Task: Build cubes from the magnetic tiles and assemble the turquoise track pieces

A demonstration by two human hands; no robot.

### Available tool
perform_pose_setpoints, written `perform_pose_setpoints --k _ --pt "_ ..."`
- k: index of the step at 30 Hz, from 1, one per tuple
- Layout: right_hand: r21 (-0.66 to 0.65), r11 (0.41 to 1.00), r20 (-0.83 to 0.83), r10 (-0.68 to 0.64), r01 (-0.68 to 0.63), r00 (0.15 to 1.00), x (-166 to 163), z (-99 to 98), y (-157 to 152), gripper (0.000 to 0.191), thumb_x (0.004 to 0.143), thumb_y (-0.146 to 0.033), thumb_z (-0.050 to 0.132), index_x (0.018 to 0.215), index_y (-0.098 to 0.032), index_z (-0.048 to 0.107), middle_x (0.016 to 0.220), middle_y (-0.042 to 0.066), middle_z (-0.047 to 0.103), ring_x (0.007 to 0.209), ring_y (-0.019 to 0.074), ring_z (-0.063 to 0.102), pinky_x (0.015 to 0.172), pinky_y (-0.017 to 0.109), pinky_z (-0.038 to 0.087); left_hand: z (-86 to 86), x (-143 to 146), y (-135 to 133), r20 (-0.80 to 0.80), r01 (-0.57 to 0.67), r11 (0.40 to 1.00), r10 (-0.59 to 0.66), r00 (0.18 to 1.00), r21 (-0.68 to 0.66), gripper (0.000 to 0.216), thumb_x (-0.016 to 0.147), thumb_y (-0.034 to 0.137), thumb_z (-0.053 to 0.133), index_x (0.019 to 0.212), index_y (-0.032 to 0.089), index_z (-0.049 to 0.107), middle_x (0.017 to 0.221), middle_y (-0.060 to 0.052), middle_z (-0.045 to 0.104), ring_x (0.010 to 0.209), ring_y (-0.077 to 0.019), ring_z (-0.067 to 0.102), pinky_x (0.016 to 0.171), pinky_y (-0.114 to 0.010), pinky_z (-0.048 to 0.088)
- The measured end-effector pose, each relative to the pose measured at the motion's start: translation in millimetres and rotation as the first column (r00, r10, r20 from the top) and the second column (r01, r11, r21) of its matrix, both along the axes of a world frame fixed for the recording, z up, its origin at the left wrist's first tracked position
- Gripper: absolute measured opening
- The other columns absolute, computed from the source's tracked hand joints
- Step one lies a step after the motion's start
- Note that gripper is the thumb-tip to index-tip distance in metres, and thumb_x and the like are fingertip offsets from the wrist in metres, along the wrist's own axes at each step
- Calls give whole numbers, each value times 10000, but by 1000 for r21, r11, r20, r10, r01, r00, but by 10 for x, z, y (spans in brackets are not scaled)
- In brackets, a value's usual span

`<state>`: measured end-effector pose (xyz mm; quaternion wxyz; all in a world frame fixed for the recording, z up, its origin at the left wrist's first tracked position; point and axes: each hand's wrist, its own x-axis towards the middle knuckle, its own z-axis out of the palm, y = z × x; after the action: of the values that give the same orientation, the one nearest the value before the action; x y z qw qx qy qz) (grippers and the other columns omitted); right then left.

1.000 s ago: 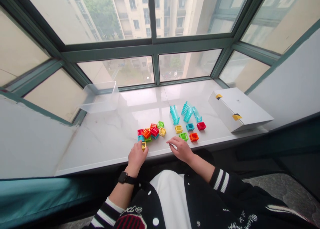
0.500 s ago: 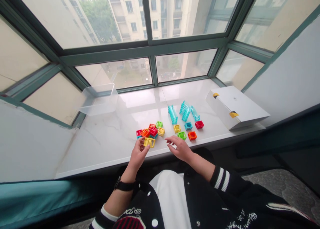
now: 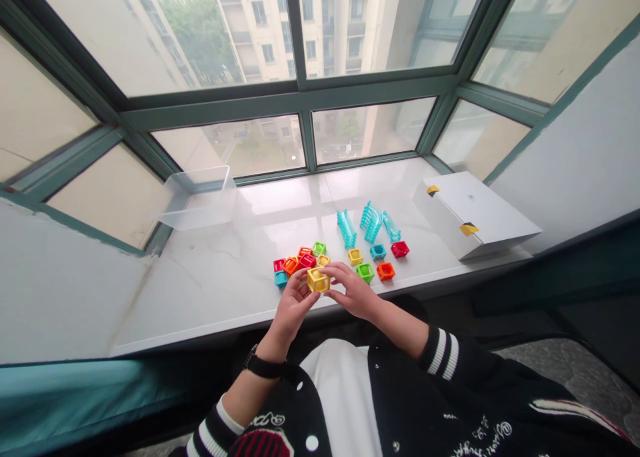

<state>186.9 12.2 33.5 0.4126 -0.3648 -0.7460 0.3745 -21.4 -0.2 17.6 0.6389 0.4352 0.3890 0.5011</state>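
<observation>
A yellow hollow cube block (image 3: 318, 281) is held above the front of the white windowsill (image 3: 220, 277), pinched between both hands. My left hand (image 3: 293, 304) grips its left side and my right hand (image 3: 354, 289) grips its right side, fingers closed on it. Just behind them lies a pile of coloured cube blocks (image 3: 297, 264) in red, orange, green and blue. To the right, separate cubes lie on the sill: yellow (image 3: 355, 256), green (image 3: 365, 271), orange (image 3: 385, 270), blue (image 3: 377, 251) and red (image 3: 399, 248).
Three turquoise ribbed track pieces (image 3: 371, 222) lie behind the single cubes. A white flat box (image 3: 475, 214) sits at the sill's right end. A clear plastic tub (image 3: 197, 197) stands at the back left by the window frame.
My left hand picked the yellow cube off the sill near the pile and lifted it to the right. My right hand came in and closed on its other side.
</observation>
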Motion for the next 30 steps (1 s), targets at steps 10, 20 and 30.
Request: perform_pose_setpoints --k 10,20,30 --pt "44 997 29 -58 56 998 17 -42 30 397 939 -171 678 1314 -296 644 1299 84 610 1243 244 614 953 390 616 -63 40 -19 -9 42 999 -42 999 -14 646 785 303 894 1350 284 580 1423 -79 633 1269 -276 682 1075 -425 575" --pt "10 992 39 -129 129 991 101 -146 66 557 851 -107 675 1367 -277 551 1249 71 614 1024 205 677 906 403 634 -271 108 30 -214 59 990 -31 976 125 615 858 341 831 1410 268 570 1440 -119 640 1250 -282 690 1095 -511 569" --pt "-2 997 55 -73 74 996 432 -44 93 493 937 -275 707 1419 -303 611 1337 90 617 1224 250 644 982 421 637 -192 246 173 -412 94 950 39 911 297 524 878 360 812 1362 286 626 1302 -92 668 1037 -222 734 931 -436 645"
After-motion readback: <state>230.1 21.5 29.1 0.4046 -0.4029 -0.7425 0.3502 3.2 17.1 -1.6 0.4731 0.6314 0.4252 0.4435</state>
